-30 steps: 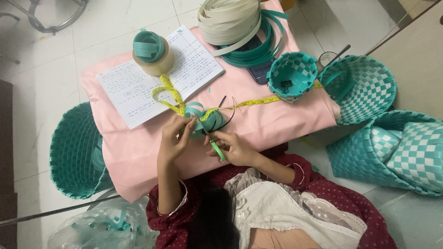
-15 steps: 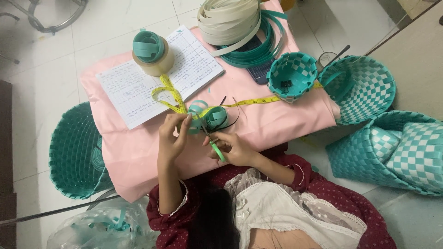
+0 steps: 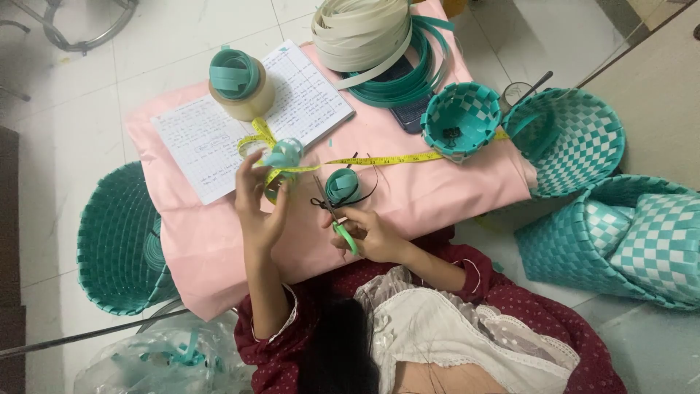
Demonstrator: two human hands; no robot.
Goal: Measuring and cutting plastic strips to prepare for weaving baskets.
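Landmark: the open notebook (image 3: 251, 120) lying on the pink-covered bench (image 3: 430, 193).

Left hand (image 3: 259, 208) is raised just below the notebook's lower edge, fingers pinched on a pale teal strip piece (image 3: 284, 153) curled at its fingertips, with the yellow tape measure (image 3: 379, 159) looped around there too. Right hand (image 3: 372, 233) sits below and right of the notebook, clenched around green-handled scissors (image 3: 337, 219), blades pointing up toward the notebook. A small teal strip coil (image 3: 341, 185) lies on the bench just above the scissors, right of the left hand, not held by either hand.

On the notebook's upper part stands a cream roll with teal strip wound inside (image 3: 240, 84). Up and right of the notebook: a big bundle of cream and teal strips (image 3: 372, 36), a dark phone (image 3: 408, 109) partly under it. Further right of the notebook, a small teal-white woven basket (image 3: 461, 117) sits on the bench edge with the tape measure running under it; a larger woven basket (image 3: 576, 138) is beside that, off the bench. A checked woven bag (image 3: 634, 241) lies on the floor, far right and below. Left of the notebook, a dark teal woven basket (image 3: 113, 233) on the floor touches the pink cloth. Below that, a clear plastic bag with strip scraps (image 3: 157, 357).
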